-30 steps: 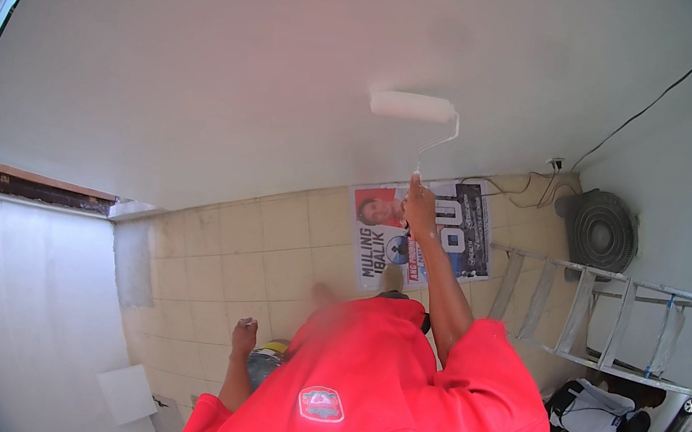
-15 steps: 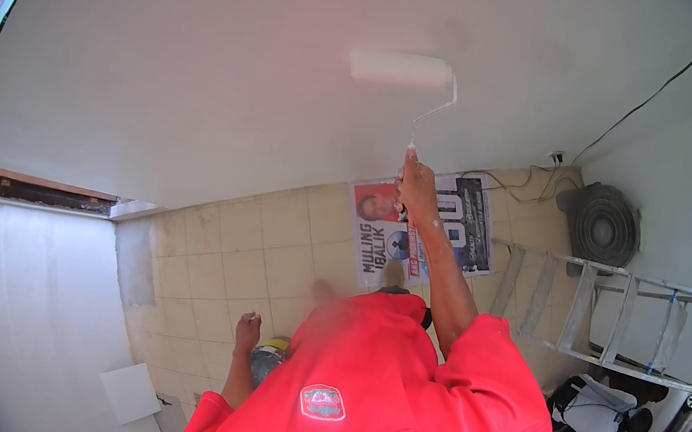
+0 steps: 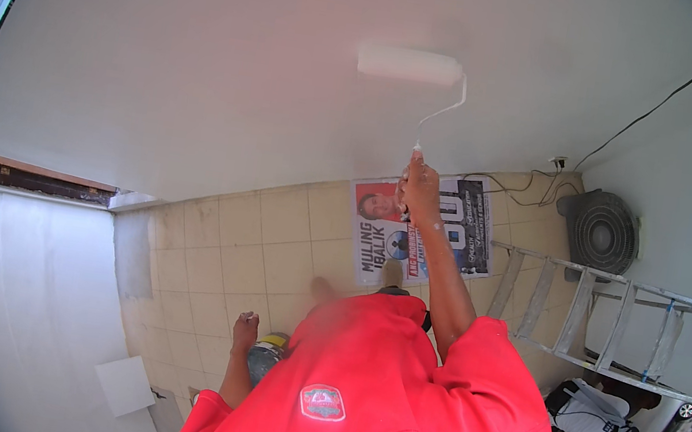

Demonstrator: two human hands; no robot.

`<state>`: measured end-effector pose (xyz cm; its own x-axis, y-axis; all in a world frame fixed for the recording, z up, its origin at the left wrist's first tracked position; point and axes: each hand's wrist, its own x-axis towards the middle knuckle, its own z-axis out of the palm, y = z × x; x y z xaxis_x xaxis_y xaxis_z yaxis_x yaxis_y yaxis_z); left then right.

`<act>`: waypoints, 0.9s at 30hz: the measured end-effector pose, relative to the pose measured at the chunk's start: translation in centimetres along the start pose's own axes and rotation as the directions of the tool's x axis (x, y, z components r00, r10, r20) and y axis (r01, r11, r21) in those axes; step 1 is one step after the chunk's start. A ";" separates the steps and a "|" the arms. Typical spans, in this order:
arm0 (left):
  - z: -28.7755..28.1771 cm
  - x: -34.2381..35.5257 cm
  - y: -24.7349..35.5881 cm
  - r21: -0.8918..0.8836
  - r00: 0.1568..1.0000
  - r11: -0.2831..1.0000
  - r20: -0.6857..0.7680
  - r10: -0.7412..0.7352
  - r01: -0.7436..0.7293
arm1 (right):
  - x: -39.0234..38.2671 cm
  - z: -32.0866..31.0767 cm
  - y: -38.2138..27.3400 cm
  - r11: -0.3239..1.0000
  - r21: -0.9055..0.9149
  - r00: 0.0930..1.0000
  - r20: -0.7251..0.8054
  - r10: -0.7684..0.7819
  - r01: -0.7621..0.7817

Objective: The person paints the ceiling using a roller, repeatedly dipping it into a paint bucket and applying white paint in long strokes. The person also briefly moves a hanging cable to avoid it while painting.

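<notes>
A paint roller (image 3: pixel 410 65) with a white sleeve and a thin bent wire frame is against the pale wall (image 3: pixel 208 61), its sleeve lying sideways. My right hand (image 3: pixel 420 189) wraps round its handle, arm stretched forward; most of the handle is hidden by the fingers. Low on the left, my left hand (image 3: pixel 245 332) hangs with curled fingers, and nothing shows in it. Close beside it is a grey container with a yellow band (image 3: pixel 267 354), partly covered by my red shirt.
A printed poster (image 3: pixel 474 226) lies on the tiled floor (image 3: pixel 235 271) by the wall. At right are a dark round fan (image 3: pixel 602 229), a metal ladder (image 3: pixel 573 313) and cables (image 3: pixel 538 187). Behind the ladder a person (image 3: pixel 589 418) bends down. A white board (image 3: pixel 125 386) lies lower left.
The roller has shifted slightly right and up in the view, with my right hand still on it. My left hand has barely moved. The person behind the ladder has changed posture.
</notes>
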<state>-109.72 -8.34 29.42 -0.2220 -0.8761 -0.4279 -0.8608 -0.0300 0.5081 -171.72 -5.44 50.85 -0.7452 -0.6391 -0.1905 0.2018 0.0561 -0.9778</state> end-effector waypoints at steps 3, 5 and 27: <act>-0.4 -0.2 2.0 0.017 0.993 0.998 0.098 -0.068 0.067 | 2.5 -3.0 4.3 0.947 -0.171 0.962 0.015 -0.273 0.271; 0.2 -0.7 1.8 -0.005 0.995 0.997 0.063 -0.080 0.080 | 1.7 -4.3 4.9 0.969 -0.181 0.984 -0.038 -0.176 0.167; 0.0 1.3 5.8 -0.046 0.996 0.997 0.071 -0.060 0.064 | 6.0 -8.4 9.8 0.926 -0.256 0.960 0.026 -0.279 0.276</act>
<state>-114.99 -9.68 31.78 -0.2016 -0.8363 -0.5098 -0.8511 -0.1080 0.5138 -179.55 -2.26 39.39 -0.7548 -0.6495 0.0921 -0.1817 0.0721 -0.9807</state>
